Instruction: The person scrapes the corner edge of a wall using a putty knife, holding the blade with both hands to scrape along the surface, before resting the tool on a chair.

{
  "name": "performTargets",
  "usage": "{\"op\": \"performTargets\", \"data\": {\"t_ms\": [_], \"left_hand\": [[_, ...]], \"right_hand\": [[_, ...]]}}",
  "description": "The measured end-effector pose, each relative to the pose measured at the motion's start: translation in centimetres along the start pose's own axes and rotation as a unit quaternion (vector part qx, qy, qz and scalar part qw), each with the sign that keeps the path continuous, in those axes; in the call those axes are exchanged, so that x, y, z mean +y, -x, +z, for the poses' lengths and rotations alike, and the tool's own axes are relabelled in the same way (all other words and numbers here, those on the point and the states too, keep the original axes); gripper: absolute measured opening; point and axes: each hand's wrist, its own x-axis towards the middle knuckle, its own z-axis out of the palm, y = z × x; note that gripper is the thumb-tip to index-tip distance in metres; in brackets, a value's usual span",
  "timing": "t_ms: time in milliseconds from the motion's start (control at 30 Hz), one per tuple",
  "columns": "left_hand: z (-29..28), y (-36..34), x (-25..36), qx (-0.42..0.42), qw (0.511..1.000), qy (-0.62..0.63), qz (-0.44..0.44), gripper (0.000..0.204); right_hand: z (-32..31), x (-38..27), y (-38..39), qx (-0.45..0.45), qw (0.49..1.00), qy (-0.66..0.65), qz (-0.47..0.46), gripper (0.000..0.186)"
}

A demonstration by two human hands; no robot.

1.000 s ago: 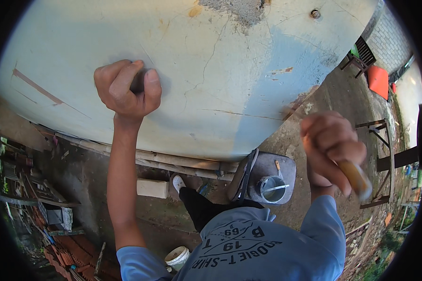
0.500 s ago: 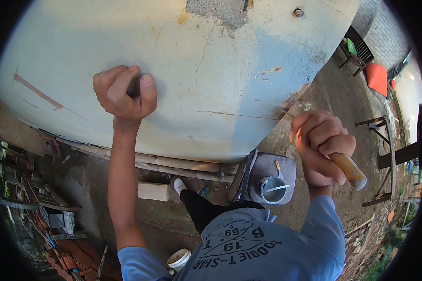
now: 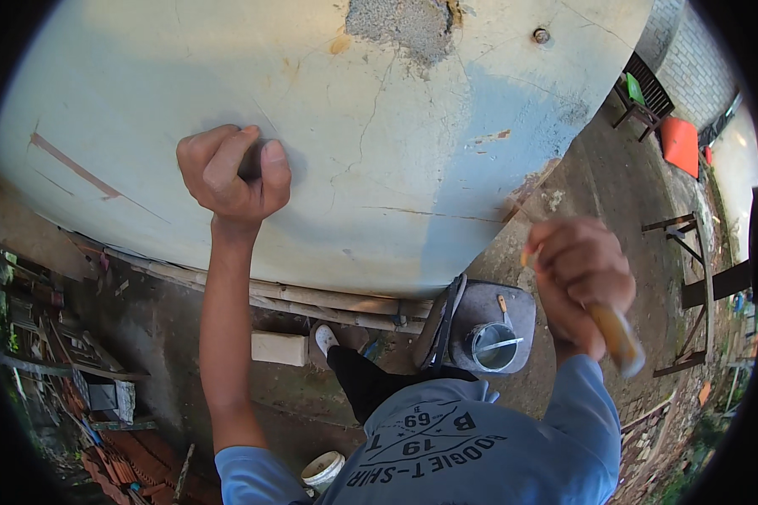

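My left hand (image 3: 234,174) is raised in front of a cracked, cream-coloured wall (image 3: 143,109). Its fingers are curled in, with the thumb a little apart, and nothing shows between them. My right hand (image 3: 583,268) grips a scraper by its yellowish wooden handle (image 3: 619,341), blurred by motion. The thin blade points at the wall's corner, where a brown, chipped patch (image 3: 526,194) breaks the edge; whether blade and wall touch, I cannot tell. A pale blue painted area (image 3: 472,202) borders that corner.
Below the corner, a grey chair seat (image 3: 522,337) carries a paint-smeared bucket (image 3: 491,358) and a wooden-handled tool (image 3: 503,305). Bamboo poles (image 3: 328,307) run along the wall's foot. A pale block (image 3: 280,348) and a white bucket (image 3: 322,470) are on the ground. A bench frame (image 3: 691,286) stands right.
My right hand has moved slightly down and the scraper's handle has swung lower. The left hand keeps its curled shape by the wall. The whole view has shifted a little.
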Motion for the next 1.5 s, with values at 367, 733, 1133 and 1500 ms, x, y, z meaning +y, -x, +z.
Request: {"op": "performTargets", "data": {"t_ms": [367,733,1133,1500], "left_hand": [[0.3,-0.1,0.0,-0.004,1.0,0.008,-0.003,0.024],[0.2,0.0,0.1,0.002,1.0,0.003,-0.002,0.024],[0.3,-0.2,0.0,0.004,1.0,0.003,-0.001,0.024],[0.4,-0.1,0.4,-0.006,1.0,0.011,-0.024,0.024]], "right_hand": [[0.4,0.1,0.4,0.071,0.997,-0.011,-0.036,0.052],[0.3,-0.6,0.4,0.061,0.996,-0.041,-0.059,0.03],[0.0,0.9,0.3,-0.013,0.996,0.004,-0.085,0.058],[-0.1,0.5,0.3,0.016,0.995,0.025,-0.093,0.058]]}}
